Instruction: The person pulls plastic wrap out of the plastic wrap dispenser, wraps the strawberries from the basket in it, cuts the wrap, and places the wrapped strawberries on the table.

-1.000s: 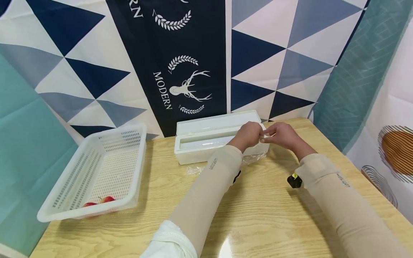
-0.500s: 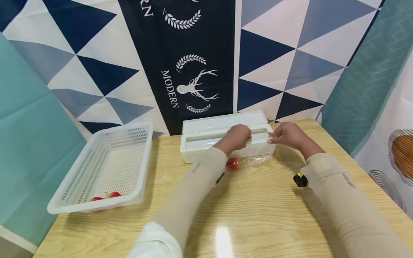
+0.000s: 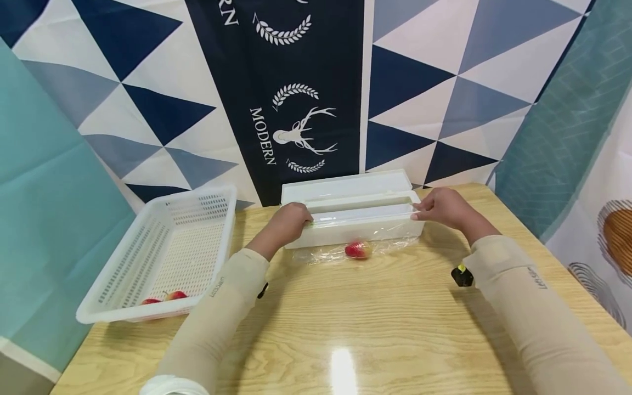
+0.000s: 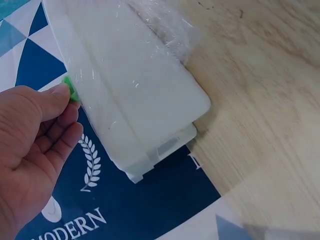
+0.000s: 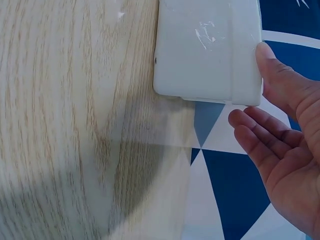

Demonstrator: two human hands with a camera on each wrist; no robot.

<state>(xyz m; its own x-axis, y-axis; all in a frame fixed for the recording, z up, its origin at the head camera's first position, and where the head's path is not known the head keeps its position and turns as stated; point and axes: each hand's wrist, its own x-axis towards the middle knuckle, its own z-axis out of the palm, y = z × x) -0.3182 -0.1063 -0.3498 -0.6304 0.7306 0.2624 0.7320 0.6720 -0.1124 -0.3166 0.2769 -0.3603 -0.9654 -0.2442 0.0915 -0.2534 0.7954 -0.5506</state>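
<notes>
A long white cling film dispenser (image 3: 345, 236) stands at the back of the table with its lid (image 3: 345, 185) raised. At its left end my left hand (image 3: 288, 222) pinches a small green slider (image 4: 70, 88) on the box's edge between thumb and fingers. My right hand (image 3: 444, 207) grips the dispenser's right end, the thumb (image 5: 266, 52) on its upper edge and the fingertips at the end face. Clear cling film (image 3: 316, 254) hangs down the front of the box onto the table. A red and yellow apple (image 3: 357, 250) lies at that film; whether under or on it, I cannot tell.
A white plastic basket (image 3: 224, 241) stands on the left of the wooden table (image 3: 385, 323), with two red apples (image 3: 175, 295) at its near end. A patterned cloth (image 3: 410, 99) hangs right behind the dispenser.
My left hand has slid left along the dispenser, from its right end to its left end. The apple in front has come into sight. My right hand stays at the right end.
</notes>
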